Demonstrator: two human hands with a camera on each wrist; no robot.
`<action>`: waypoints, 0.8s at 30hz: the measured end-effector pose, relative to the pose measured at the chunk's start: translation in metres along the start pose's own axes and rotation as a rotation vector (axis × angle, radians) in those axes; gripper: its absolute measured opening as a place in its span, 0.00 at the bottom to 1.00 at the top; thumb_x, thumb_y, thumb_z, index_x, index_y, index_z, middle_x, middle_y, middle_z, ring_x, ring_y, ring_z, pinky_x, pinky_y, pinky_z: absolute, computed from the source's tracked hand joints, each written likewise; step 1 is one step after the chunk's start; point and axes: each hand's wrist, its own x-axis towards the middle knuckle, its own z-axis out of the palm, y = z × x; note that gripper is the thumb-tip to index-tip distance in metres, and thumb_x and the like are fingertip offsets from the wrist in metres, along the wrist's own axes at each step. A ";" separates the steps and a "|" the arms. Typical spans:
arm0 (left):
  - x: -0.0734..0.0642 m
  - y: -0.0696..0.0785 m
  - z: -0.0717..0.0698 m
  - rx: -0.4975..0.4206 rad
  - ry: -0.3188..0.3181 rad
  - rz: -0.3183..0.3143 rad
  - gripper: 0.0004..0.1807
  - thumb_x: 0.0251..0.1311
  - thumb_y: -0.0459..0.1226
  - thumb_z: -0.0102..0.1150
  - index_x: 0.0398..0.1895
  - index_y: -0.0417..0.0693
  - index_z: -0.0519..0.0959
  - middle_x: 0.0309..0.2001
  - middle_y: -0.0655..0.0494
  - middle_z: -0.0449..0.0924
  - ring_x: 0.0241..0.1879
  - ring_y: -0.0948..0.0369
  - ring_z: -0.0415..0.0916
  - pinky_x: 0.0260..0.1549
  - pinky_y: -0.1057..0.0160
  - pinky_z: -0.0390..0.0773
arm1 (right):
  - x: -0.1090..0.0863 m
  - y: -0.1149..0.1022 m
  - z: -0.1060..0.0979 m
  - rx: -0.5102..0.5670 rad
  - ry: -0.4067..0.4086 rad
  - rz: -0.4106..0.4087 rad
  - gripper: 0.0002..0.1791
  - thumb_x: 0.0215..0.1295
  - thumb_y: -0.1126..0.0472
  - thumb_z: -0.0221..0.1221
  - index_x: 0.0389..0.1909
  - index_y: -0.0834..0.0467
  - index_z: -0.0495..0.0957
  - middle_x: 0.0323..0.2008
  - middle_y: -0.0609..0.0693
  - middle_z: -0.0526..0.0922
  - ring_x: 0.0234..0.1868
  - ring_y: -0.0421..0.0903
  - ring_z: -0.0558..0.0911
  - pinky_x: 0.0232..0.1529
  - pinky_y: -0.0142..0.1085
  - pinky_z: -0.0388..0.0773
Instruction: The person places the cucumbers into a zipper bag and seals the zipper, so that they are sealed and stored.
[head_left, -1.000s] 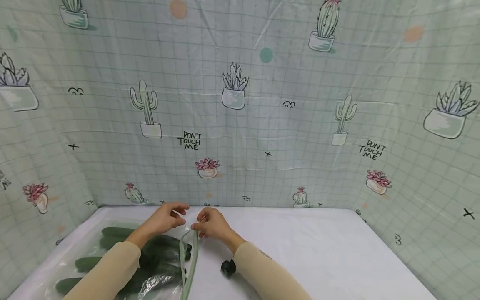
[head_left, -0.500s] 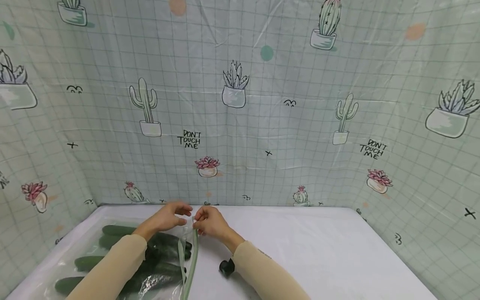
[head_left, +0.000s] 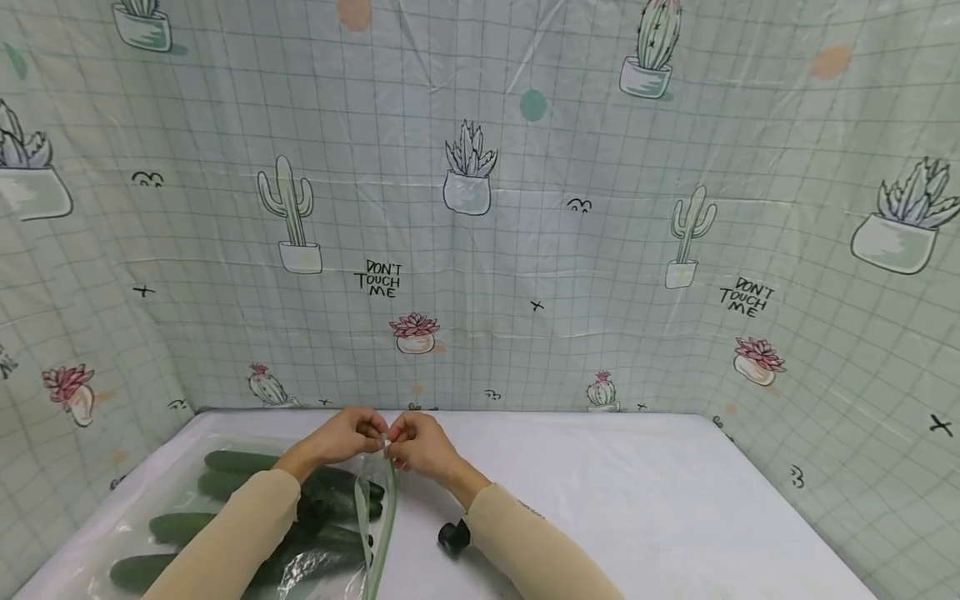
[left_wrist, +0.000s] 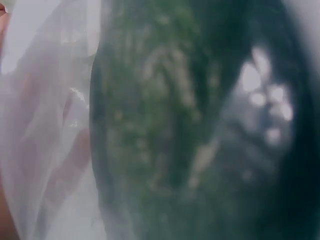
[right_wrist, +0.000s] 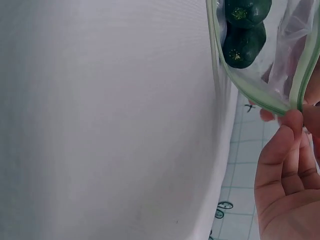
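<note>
A clear zip bag [head_left: 180,490] lies on the left of the table with several cucumbers [head_left: 238,461] inside, side by side. Its green zip strip [head_left: 386,533] runs along the right-hand mouth, which gapes in the right wrist view. My right hand [head_left: 424,446] pinches the far corner of that strip between thumb and finger. From the left, my left hand [head_left: 347,435] reaches over the bag and pinches the same corner, fingertips against the right hand's. In the left wrist view a blurred dark green cucumber [left_wrist: 160,130] shows close up through the plastic.
A white cloth covers the table [head_left: 615,500]. Behind it and at both sides hangs a grid-patterned curtain [head_left: 510,250] with cactus prints. A small black object [head_left: 453,538] shows beside my right sleeve.
My left hand has moved right to the bag's far corner, and its fingers have closed there. The right hand keeps its pinch; the loop in the zip strip has narrowed.
</note>
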 end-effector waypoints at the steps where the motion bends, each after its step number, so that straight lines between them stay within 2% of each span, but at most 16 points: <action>1: 0.000 0.000 0.000 -0.006 0.001 -0.007 0.08 0.57 0.23 0.55 0.40 0.28 0.75 0.33 0.44 0.80 0.35 0.52 0.78 0.34 0.54 0.76 | 0.000 0.000 0.000 0.000 0.003 0.000 0.05 0.56 0.76 0.60 0.32 0.69 0.75 0.20 0.51 0.77 0.20 0.52 0.79 0.18 0.33 0.72; 6: 0.001 -0.003 0.000 -0.019 0.004 -0.009 0.06 0.58 0.24 0.55 0.38 0.30 0.75 0.31 0.46 0.80 0.34 0.48 0.78 0.33 0.55 0.75 | 0.001 0.000 0.001 0.003 0.008 0.019 0.06 0.55 0.75 0.61 0.32 0.66 0.75 0.20 0.49 0.78 0.19 0.43 0.77 0.18 0.31 0.71; 12: 0.002 -0.004 0.000 0.004 0.027 -0.042 0.06 0.55 0.25 0.57 0.36 0.32 0.74 0.28 0.48 0.79 0.28 0.55 0.73 0.28 0.60 0.69 | 0.000 0.000 0.001 0.077 0.015 0.084 0.06 0.53 0.73 0.62 0.29 0.62 0.76 0.19 0.47 0.77 0.17 0.41 0.75 0.19 0.32 0.73; 19: 0.004 -0.003 0.004 0.009 0.047 -0.099 0.08 0.52 0.24 0.57 0.36 0.34 0.74 0.26 0.52 0.78 0.28 0.56 0.73 0.26 0.61 0.66 | -0.002 0.004 0.007 0.193 0.060 0.224 0.07 0.49 0.73 0.62 0.26 0.60 0.76 0.19 0.45 0.75 0.14 0.41 0.71 0.16 0.31 0.68; 24: 0.005 -0.001 0.007 0.020 0.078 -0.131 0.07 0.52 0.23 0.56 0.35 0.36 0.74 0.27 0.51 0.78 0.29 0.57 0.74 0.26 0.61 0.68 | -0.008 0.003 0.009 0.214 0.070 0.302 0.07 0.50 0.73 0.63 0.26 0.59 0.76 0.18 0.46 0.74 0.13 0.40 0.69 0.14 0.30 0.67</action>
